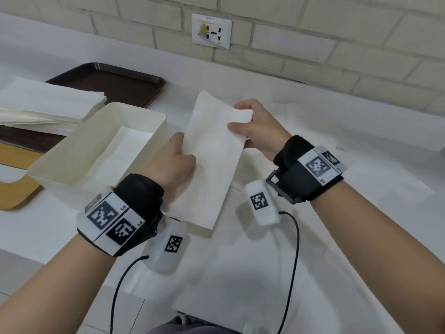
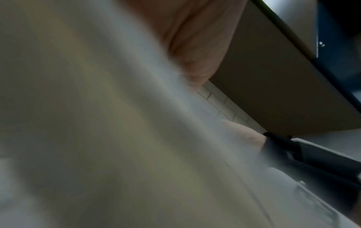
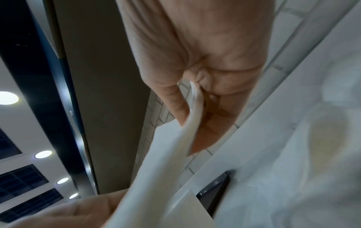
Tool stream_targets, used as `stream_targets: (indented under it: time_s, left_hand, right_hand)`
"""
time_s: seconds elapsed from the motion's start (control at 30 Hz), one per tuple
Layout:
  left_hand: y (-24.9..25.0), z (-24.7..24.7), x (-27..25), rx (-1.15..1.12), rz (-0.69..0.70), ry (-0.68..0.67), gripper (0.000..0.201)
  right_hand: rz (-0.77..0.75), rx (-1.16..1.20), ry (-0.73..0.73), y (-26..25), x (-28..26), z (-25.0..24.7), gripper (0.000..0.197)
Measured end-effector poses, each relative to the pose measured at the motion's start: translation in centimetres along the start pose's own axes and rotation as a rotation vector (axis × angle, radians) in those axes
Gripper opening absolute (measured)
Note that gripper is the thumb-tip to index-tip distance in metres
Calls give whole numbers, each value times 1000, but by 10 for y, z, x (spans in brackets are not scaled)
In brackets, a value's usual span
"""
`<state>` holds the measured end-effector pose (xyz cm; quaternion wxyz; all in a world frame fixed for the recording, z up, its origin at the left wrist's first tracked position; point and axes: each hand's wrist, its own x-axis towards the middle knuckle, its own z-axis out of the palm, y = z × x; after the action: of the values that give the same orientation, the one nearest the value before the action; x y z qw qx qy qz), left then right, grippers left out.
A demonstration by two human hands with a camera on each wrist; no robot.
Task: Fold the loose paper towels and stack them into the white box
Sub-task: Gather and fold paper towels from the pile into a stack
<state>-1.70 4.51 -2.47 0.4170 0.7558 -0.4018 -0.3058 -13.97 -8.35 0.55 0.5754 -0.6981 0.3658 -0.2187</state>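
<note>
The folded paper towel (image 1: 212, 160) was a long white strip held up just right of the white box (image 1: 101, 150), left hand (image 1: 172, 160) and right hand (image 1: 257, 128) both pinching its edges. Right wrist cam showed the thumb-and-finger pinch up close; left wrist cam was mostly blur.

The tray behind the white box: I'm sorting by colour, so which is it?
Dark brown tray, clearest in the head view.

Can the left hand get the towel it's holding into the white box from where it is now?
Probably yes. The left hand grips the folded towel right beside the white box, whose open top holds only a flat towel. Nothing stands between them, though the right hand also pinches the towel.
</note>
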Motion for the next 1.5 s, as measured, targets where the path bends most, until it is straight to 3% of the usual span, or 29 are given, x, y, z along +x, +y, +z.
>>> stream_targets:
  time_s: [0.2,0.33,0.43,0.47,0.63,0.77,0.87,0.97,1.13,1.23,1.33,1.5]
  left_hand:
    - [-1,-34,-12,-165,-52,70,29]
    - [-3,-57,-29,-371,-52,70,43]
    - [-12,-77,-42,-412,34,41,74]
    - [-15,-85,-46,-403,71,40,70]
    - [-23,-119,-46,-151,92,222,17]
    - [-35,-137,-35,-60,15,299,18]
    - [-48,-141,-26,134,-64,291,25]
    - [-59,-139,-18,437,-139,224,30]
    - [-64,-134,-9,651,-256,43,36]
    - [-61,-130,-4,727,-311,-41,38]
    - [-61,-127,2,791,-353,-116,37]
    - [-59,-123,7,872,-386,-188,35]
  right_hand:
    - [-82,-86,-205,-34,10,19,34]
    - [-103,-19,-163,-55,23,43,38]
    - [-178,-1,-112,-68,32,60,36]
    - [-219,-24,-93,-72,34,65,36]
    - [-387,-306,4,-85,53,90,32]
    - [-466,-771,31,-81,78,113,36]
    - [-467,-945,-63,-73,88,130,39]
    - [-389,-1153,-230,-68,95,145,41]
    - [-232,-1359,-421,-54,109,162,34]
    - [-181,-1424,-422,-45,110,169,30]
    - [-236,-1498,-418,-36,112,178,28]
    - [-145,-1558,-470,-23,126,186,32]
